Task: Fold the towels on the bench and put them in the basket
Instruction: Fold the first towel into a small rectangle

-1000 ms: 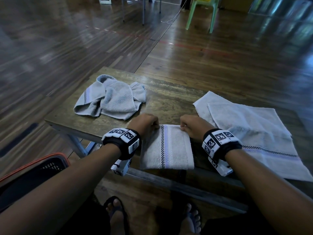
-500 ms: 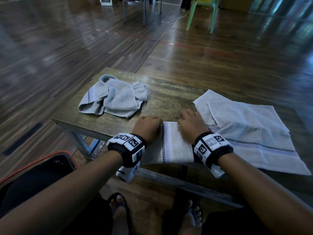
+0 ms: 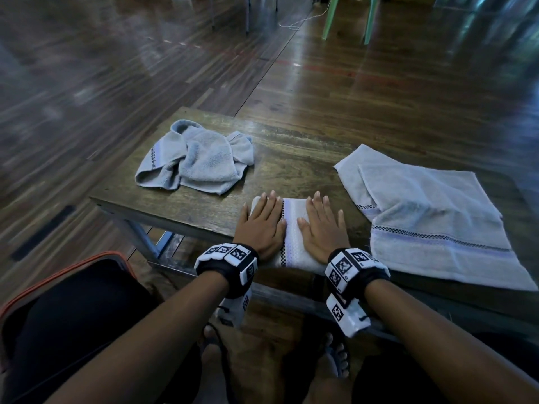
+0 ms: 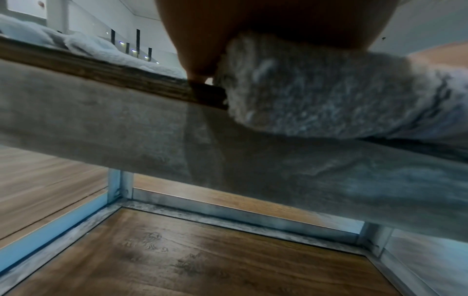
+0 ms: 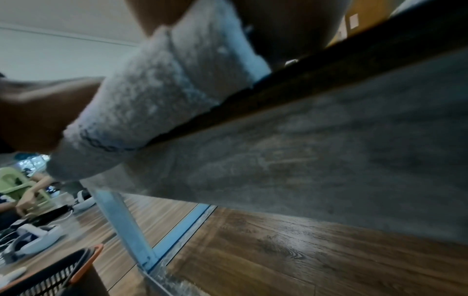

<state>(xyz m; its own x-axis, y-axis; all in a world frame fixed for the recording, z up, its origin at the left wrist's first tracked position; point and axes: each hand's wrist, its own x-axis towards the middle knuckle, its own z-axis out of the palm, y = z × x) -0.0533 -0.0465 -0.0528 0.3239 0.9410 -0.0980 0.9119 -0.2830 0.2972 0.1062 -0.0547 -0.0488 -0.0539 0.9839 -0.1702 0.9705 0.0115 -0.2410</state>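
Terry folded towel lies at the table edge. Both hands, left hand and right hand, press flat with fingers spread, likely to set its creases before basketing.

Bench layout, head view

Folded towel at bench near edge, under left hand and right hand; crumpled towel far left; spread towel right; basket on floor, lower left.

3 towels, 1 bench, 1 basket, 2 hands.
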